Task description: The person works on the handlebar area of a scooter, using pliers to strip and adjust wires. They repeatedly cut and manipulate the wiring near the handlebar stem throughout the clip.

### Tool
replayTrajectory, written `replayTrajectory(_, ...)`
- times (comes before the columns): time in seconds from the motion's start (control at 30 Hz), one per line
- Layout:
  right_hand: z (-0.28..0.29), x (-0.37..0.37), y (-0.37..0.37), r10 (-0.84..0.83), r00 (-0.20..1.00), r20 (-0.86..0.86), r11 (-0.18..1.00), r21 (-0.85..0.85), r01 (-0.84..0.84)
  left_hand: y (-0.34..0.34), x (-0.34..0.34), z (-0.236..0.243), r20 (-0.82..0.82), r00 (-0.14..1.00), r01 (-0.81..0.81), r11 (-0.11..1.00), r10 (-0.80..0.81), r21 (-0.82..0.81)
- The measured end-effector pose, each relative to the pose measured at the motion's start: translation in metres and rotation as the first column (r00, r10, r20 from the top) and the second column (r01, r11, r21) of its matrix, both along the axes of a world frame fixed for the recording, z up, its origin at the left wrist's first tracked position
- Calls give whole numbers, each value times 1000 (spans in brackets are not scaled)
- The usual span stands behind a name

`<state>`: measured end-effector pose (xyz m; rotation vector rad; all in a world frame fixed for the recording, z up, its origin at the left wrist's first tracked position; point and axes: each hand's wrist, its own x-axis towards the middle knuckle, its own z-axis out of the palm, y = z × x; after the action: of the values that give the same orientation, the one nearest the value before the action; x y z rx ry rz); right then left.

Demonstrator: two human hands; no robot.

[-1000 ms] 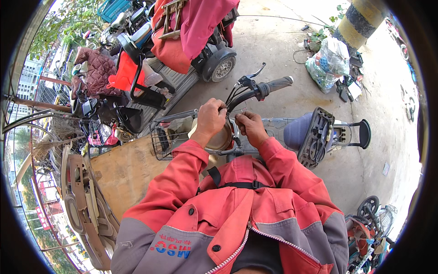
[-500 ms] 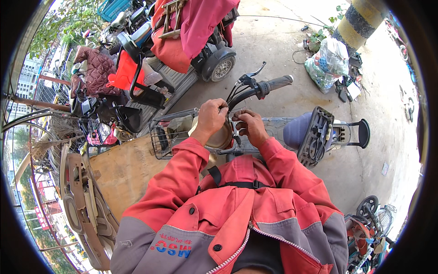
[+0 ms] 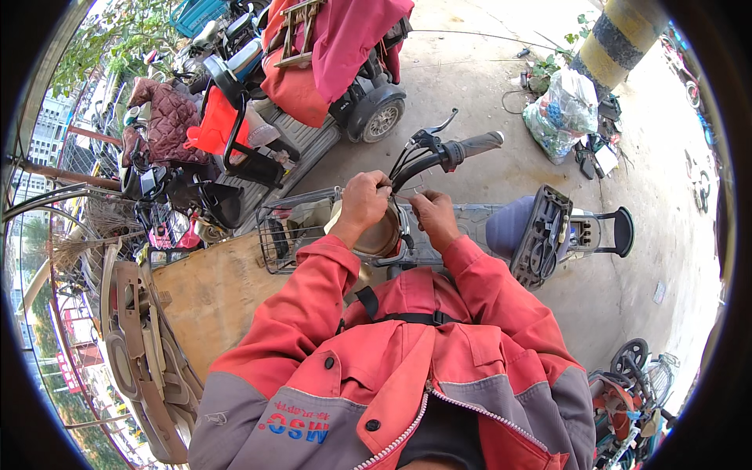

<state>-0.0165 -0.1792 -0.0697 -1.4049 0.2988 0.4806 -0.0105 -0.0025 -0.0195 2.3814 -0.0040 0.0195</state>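
My left hand [image 3: 363,205] is closed in a pinch beside the stem of the black handlebar [image 3: 425,164], at the cables; what its fingertips hold is hidden. Just right of it, my right hand [image 3: 435,215] is closed, pinching a thin metal piece [image 3: 419,188] whose shape is too small to tell. Below both hands sit a round tan cover [image 3: 377,236] and a wire basket [image 3: 278,239] on the scooter. Its long grey body [image 3: 469,219] runs rightward to a lilac seat [image 3: 509,225] and a dark tilted plastic part [image 3: 540,235].
A loaded three-wheeler with a red cloth [image 3: 342,48] stands back left, a wooden board [image 3: 196,301] lies left by brown panels [image 3: 137,352], a clear bag [image 3: 558,117] rests by a striped post [image 3: 619,43], and piled bicycle parts [image 3: 630,392] are low right.
My right hand's fingers reached up toward my left hand half a second ago; now they are curled a little lower and farther right, with the thin piece showing above them. My left hand has barely moved.
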Motion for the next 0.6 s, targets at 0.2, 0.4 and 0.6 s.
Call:
replayTrajectory(0.2,1,3,-16,-183,983,-26,975,127,184,-1,1,1,-65,998,-20,995,13,-96)
replayTrajectory(0.4,25,-2,10,58,998,28,995,79,-60,0,0,-1,45,998,51,998,-49,-45)
replayTrajectory(0.6,23,-2,10,78,995,62,997,22,-79,3,1,-9,45,998,49,999,-48,-11)
